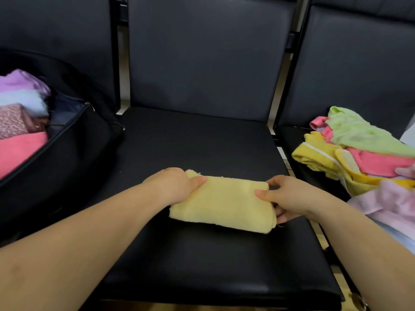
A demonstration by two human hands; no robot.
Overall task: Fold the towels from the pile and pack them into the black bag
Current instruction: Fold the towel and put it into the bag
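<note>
**Inspector A:** Head view. State the item under work.

**Inspector B:** One folded yellow towel, lying flat on the black chair seat, near the front centre.

**A:** Left hand?

**B:** Left hand holds the towel's left end, thumb on top, fingers curled under the fold. Grip closed on the cloth.

**A:** Right hand?

**B:** Right hand pinches the right end, thumb on top, fingers below the edge. Grip likewise closed on the towel.

**A:** The bag?

**B:** Black bag on the next seat to the left, unzipped, well apart from the towel. Folded towels inside: purple, pale blue, patterned pink, plain pink.

**A:** The pile?

**B:** Pile on the seat to the right, loose and unfolded: green on top, then pink, yellow, lilac.
</note>
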